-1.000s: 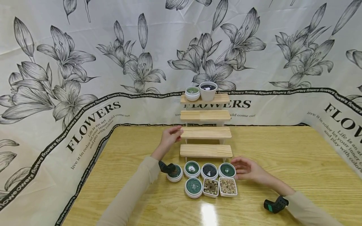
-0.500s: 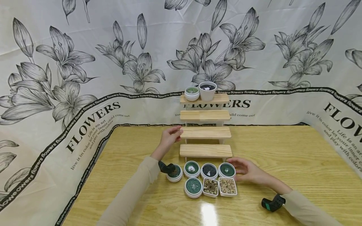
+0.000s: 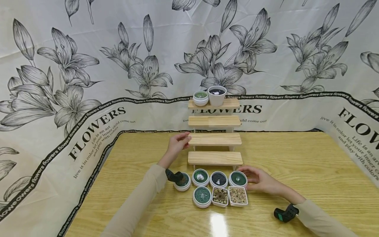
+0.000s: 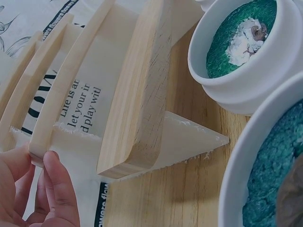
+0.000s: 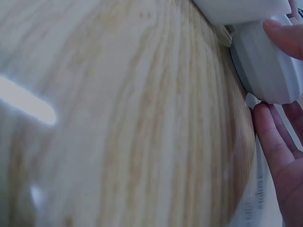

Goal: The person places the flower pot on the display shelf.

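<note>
A tiered wooden shelf (image 3: 215, 158) with pale side supports stands towards the back of the table. My left hand (image 3: 176, 144) pinches the left end of its second board from the bottom; thumb and fingertips meet that end in the left wrist view. In front, at the right end of a row, sits a round white pot (image 3: 238, 178) with a green top. My right hand (image 3: 260, 180) holds this pot by its right side. The right wrist view shows the thumb against the ribbed wall of the pot (image 5: 262, 61) and fingers by its base.
Beside the held pot are a dark-topped pot (image 3: 219, 179), a green-topped pot (image 3: 200, 177) and a pot under the left wrist (image 3: 182, 183). Nearer stand a teal-topped pot (image 3: 202, 196) and two square gravel pots (image 3: 238, 196). The top board bears a white cup (image 3: 217, 96) and a small pot (image 3: 200, 98).
My right hand has shifted slightly left, closer round the green-topped pot. The left hand stays on the shelf board, and the pots have not visibly moved.
</note>
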### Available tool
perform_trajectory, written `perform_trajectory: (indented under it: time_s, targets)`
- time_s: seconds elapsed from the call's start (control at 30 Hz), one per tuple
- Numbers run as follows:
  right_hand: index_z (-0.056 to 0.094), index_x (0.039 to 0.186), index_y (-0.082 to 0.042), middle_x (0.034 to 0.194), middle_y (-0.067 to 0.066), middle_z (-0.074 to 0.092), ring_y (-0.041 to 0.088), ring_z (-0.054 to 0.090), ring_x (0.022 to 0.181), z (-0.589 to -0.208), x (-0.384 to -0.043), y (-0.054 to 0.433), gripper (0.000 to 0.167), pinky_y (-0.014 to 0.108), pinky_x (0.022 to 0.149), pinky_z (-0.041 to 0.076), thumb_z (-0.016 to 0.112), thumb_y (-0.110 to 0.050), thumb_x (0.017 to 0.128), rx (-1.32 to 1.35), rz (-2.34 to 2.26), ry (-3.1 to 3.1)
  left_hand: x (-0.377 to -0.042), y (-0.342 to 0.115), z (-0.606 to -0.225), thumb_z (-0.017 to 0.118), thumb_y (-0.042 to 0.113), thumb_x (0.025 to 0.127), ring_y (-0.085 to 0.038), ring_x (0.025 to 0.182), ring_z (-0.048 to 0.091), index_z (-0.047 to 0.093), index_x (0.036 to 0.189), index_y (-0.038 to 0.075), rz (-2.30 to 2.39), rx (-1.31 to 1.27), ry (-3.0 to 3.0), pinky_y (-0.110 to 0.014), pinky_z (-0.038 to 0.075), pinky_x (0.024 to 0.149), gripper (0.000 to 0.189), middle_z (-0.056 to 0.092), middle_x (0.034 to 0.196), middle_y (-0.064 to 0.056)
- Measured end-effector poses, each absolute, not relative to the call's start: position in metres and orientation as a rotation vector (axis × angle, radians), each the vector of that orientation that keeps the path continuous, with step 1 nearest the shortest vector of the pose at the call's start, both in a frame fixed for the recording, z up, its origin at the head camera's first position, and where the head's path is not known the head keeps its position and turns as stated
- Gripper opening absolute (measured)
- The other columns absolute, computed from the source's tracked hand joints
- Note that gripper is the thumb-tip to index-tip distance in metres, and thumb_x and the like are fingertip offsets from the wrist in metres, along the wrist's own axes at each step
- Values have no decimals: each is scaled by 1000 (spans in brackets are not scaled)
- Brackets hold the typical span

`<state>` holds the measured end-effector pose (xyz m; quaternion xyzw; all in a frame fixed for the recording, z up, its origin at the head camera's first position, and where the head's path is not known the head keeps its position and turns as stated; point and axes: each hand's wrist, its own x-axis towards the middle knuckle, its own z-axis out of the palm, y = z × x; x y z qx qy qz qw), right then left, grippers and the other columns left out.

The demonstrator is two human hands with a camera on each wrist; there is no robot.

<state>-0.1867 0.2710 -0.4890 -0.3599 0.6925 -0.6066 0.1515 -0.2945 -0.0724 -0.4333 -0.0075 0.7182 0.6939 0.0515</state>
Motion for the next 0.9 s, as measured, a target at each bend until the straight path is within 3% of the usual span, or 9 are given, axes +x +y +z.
perform_trajectory:
  time_s: [0.2, 0.33, 0.67, 0.9]
  targets:
    - [42, 129, 15, 124, 9, 56, 5, 60, 108, -489, -188, 279, 59, 21, 91, 54, 72, 8, 79, -975, -1697, 2132, -294, -71, -435, 64, 11, 93, -5, 65, 54, 61, 128, 1, 2138, -31, 2197, -13, 52, 60, 37, 64, 97, -4]
    - [42, 129, 15, 121, 13, 57, 5, 61, 108, -488, -187, 286, 58, 22, 89, 55, 71, 8, 80, -952, -1680, 2162, -293, -70, -435, 64, 11, 93, -5, 64, 54, 63, 126, 3, 2141, -44, 2195, -13, 52, 58, 35, 63, 93, -2]
    - [34, 133, 19, 126, 3, 55, 5, 61, 108, -487, -187, 292, 65, 25, 87, 57, 70, 10, 80, -947, -1694, 2129, -296, -72, -434, 64, 13, 93, -6, 65, 54, 60, 129, 2, 2137, -36, 2187, -17, 54, 62, 37, 62, 91, 1]
    - [39, 132, 17, 125, 1, 56, 2, 59, 107, -490, -184, 289, 64, 21, 86, 55, 73, 7, 79, -946, -1685, 2206, -293, -71, -432, 64, 11, 93, -4, 62, 55, 61, 128, 1, 2134, -62, 2171, -15, 53, 58, 37, 60, 85, 2]
